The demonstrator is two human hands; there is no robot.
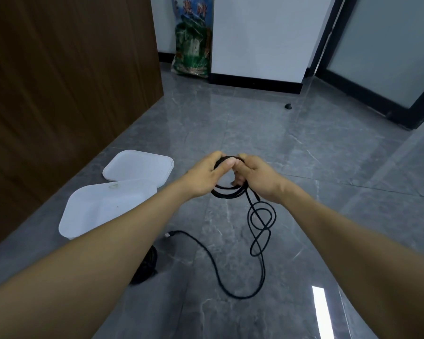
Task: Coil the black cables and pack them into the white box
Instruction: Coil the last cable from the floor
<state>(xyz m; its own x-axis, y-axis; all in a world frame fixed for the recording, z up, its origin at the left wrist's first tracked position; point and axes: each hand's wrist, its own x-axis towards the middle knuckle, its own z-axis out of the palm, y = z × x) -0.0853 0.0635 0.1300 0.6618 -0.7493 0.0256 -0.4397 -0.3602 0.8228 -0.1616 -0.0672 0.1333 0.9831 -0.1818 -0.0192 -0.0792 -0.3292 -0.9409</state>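
Note:
A black cable [261,231] is partly wound into a small coil [228,193] held above the grey floor. My left hand [203,173] grips the coil's left side, thumb across the top. My right hand [253,178] grips its right side, fingers curled through the loops. The loose tail hangs down in twisted loops, sweeps across the floor and ends in a plug [168,234]. The white box [103,211] stands open on the floor to the left, its lid [138,166] lying just behind it. A second black cable bundle [146,265] lies partly hidden under my left forearm.
A brown wooden panel [66,81] lines the left side. A green printed sack [192,45] leans against the white wall at the back. A dark-framed glass door [389,57] is at the right, with a small black doorstop [288,106] on the floor.

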